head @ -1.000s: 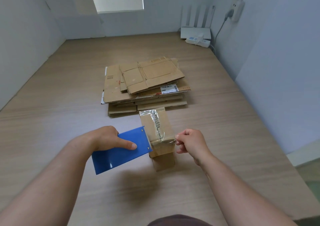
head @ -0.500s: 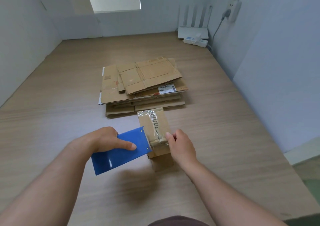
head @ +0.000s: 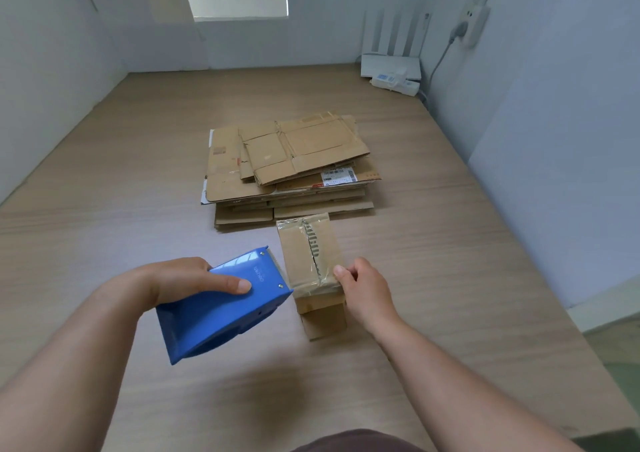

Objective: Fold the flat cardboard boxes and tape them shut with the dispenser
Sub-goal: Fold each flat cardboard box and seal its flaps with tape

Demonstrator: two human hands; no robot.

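Note:
A small folded cardboard box (head: 304, 261) stands upright on the wooden floor, clear tape running over its closed top flaps and down the near side. My right hand (head: 367, 292) grips the box's near right top corner with curled fingers. My left hand (head: 180, 282) holds the blue tape dispenser (head: 221, 309) just left of the box, tilted, its front edge close to the box's near top edge. Behind the box lies a stack of flat cardboard boxes (head: 287, 167).
A white router (head: 391, 60) and a power strip (head: 394, 82) sit in the far right corner, with a cable up to a wall socket (head: 474, 25). Walls close in on the left, back and right. A dark garment shows at the bottom edge.
The left hand has tilted and lifted the dispenser, showing its underside. The right hand shifted from pressing the tape on the box's near edge to gripping the near right corner.

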